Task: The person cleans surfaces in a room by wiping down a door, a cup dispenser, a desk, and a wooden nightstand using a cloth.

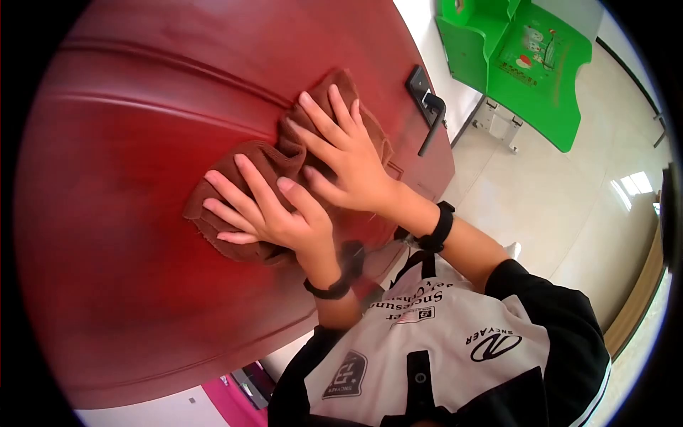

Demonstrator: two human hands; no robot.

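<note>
A brown cloth (267,160) lies bunched and creased against the panel of a dark red door (142,213). My left hand (274,213) presses flat on its lower left part, fingers spread and thumb toward the other hand. On the upper right part rests my right hand (348,160), also flat with its fingers apart. Both palms are hidden against the cloth, and neither hand's fingers curl around it. A ridge of folded fabric stands up between the hands.
A black door handle (432,117) juts out right of the cloth. Beyond the door edge stands a green desk (544,78) on a pale tiled floor (526,192). Something pink (228,402) shows at the bottom left. Black bands circle both wrists.
</note>
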